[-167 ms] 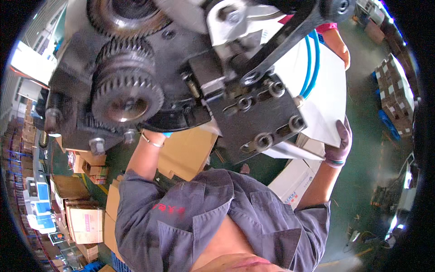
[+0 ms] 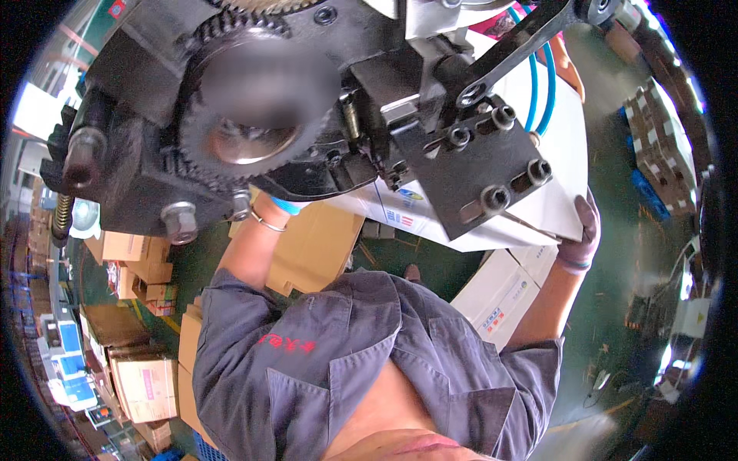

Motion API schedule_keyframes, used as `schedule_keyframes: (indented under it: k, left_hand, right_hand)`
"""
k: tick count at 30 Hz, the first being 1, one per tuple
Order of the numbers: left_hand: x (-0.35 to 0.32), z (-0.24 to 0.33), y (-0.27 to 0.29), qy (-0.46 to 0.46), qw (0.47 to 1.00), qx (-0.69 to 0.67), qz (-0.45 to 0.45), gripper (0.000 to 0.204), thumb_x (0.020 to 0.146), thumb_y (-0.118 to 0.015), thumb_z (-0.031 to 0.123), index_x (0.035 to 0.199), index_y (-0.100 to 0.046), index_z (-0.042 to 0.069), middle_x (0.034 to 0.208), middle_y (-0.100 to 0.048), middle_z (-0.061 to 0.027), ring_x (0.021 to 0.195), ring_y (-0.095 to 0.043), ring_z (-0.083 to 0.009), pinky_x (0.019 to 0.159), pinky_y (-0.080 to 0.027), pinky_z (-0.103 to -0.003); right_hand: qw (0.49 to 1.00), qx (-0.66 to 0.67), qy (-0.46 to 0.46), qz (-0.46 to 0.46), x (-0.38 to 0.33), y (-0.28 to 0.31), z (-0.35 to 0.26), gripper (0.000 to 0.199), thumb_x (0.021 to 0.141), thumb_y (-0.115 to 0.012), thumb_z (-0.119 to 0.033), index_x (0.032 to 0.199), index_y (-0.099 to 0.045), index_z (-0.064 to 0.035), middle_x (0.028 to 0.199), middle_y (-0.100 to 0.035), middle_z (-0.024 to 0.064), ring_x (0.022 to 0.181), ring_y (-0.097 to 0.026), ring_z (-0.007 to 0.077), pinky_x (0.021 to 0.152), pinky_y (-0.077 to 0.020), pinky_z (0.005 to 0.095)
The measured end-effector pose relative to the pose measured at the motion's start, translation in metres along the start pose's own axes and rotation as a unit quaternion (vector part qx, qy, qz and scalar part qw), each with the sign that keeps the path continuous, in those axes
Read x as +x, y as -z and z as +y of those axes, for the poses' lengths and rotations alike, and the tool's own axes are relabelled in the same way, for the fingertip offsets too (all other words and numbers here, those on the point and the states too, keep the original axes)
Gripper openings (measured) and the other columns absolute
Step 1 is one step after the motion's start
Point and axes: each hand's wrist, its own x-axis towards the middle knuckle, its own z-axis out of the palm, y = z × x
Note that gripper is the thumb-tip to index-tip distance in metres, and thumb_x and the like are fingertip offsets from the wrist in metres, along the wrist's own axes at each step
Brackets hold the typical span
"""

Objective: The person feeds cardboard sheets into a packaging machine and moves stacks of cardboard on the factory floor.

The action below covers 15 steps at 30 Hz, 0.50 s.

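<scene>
My right hand [image 2: 580,234], in a dark glove, is closed on the near right edge of a white cardboard box blank [image 2: 565,180]. The board runs leftward beneath the black machine head [image 2: 477,177], and a printed panel of it shows below the head. My left hand is hidden behind the machine's lower edge; only the bare wrist with a bracelet and a blue glove cuff [image 2: 288,206] come into sight. Close above that wrist, a toothed gear [image 2: 257,142] on the machine is partly blurred.
Another person's arm [image 2: 567,69] reaches to the board's far right side. Blue air hoses [image 2: 547,92] hang over the board. A brown cardboard sheet [image 2: 315,242] and white cartons [image 2: 500,296] lie below. Stacked boxes [image 2: 146,384] stand left, a loaded pallet [image 2: 661,146] right.
In the picture, the machine head's plate has shifted right and slightly up. More of the board's printed panel shows beneath it. My right hand keeps its hold on the edge.
</scene>
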Motion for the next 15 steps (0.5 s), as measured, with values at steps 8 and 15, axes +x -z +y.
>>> schedule_keyframes:
  k: [8, 15]
  left_hand:
    - [-0.024, -0.024, 0.034, -0.058, 0.974, 0.219, -0.021, 0.045, 0.089, -0.051, 0.03, 0.126, -0.049, 0.006, 0.13, -0.05, -0.0168, 0.12, -0.044, -0.0347, 0.106, -0.03, -0.048]
    - [-0.032, -0.082, 0.011, -0.016, 1.0, 0.012, 0.012, 0.045, 0.088, -0.051, 0.031, 0.125, -0.051, 0.006, 0.13, -0.05, -0.0186, 0.121, -0.044, -0.0369, 0.105, -0.029, -0.05]
  right_hand:
    - [0.991, 0.102, -0.086, 0.017, -0.012, -0.03, 0.036, 0.037, 0.091, -0.05, -0.02, 0.123, -0.054, -0.0018, 0.111, -0.063, 0.011, 0.099, -0.061, 0.0232, 0.089, -0.0488, 0.0382]
    - [0.905, -0.378, 0.198, -0.005, -0.046, -0.038, 0.024, 0.041, 0.085, -0.044, 0.006, 0.124, -0.052, -0.001, 0.119, -0.059, 0.0197, 0.109, -0.058, 0.0278, 0.093, -0.0458, 0.0364]
